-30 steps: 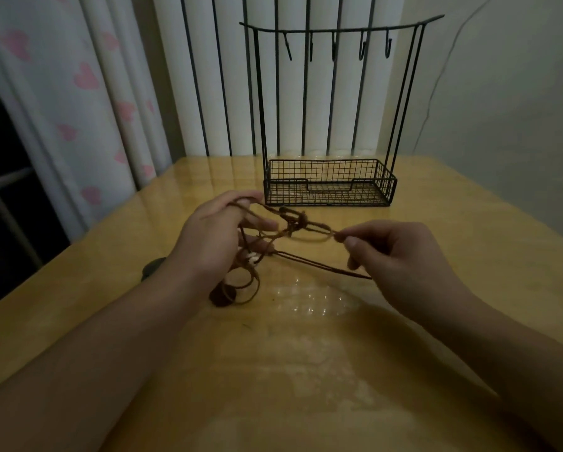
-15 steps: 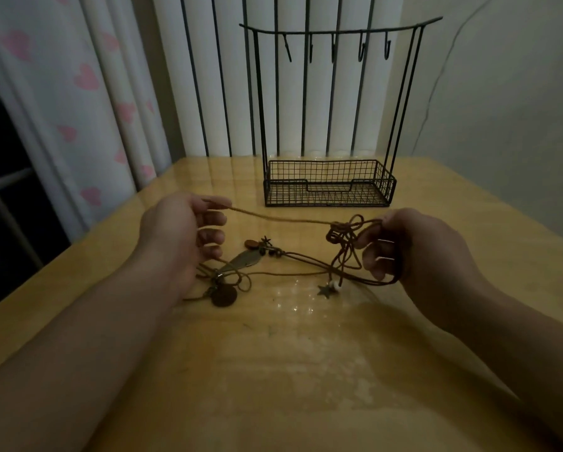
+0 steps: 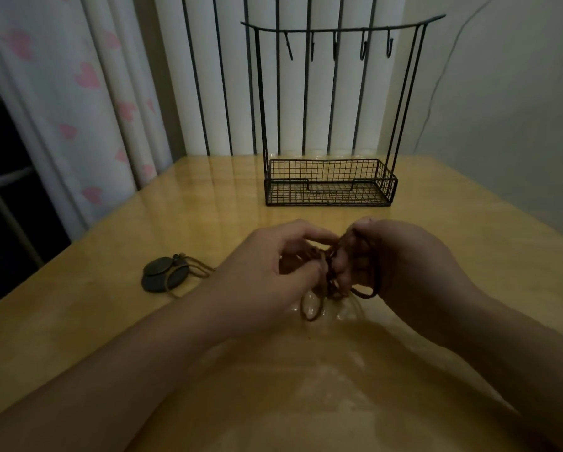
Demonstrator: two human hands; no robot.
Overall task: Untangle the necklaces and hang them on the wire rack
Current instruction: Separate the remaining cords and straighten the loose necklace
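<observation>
Both hands meet at the middle of the wooden table [image 3: 469,256], working a knot of brown necklace cords [image 3: 330,275]. The left hand [image 3: 267,272] pinches the tangle with curled fingers; the right hand [image 3: 400,265] grips it too, cords looped over its fingers. Round dark pendants [image 3: 161,275] lie on the table to the left. The wire rack [image 3: 330,182] stands beyond, hooks bare.

The knot of cords [image 3: 333,275] is mostly hidden between the left hand [image 3: 267,272] and right hand [image 3: 400,265]. Which strands each hand pinches cannot be told. Beside the left hand, its wrist covers part of the pendant's cord [image 3: 195,269].
</observation>
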